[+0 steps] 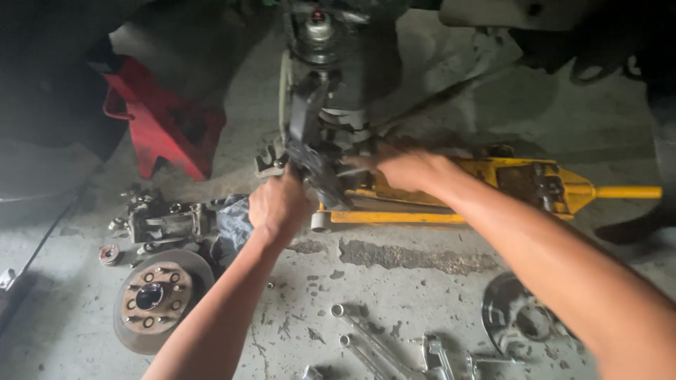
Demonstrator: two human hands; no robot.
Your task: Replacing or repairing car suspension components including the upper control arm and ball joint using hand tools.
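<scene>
Axle assembly (320, 105) hangs upright above the yellow floor jack (493, 190), its long axis running top to bottom. Left hand (278, 205) is fisted tight around a dark part at its lower end, arm reaching up. Right hand (408, 169), blurred, touches the same end; its grip is unclear. Brake disc (155, 299) lies left on the concrete floor (394, 281).

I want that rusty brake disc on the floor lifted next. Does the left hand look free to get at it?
Probably not yet: the left hand is closed on the dark part at the hub. The brake disc itself lies uncovered below the left forearm, nothing on it.
</scene>
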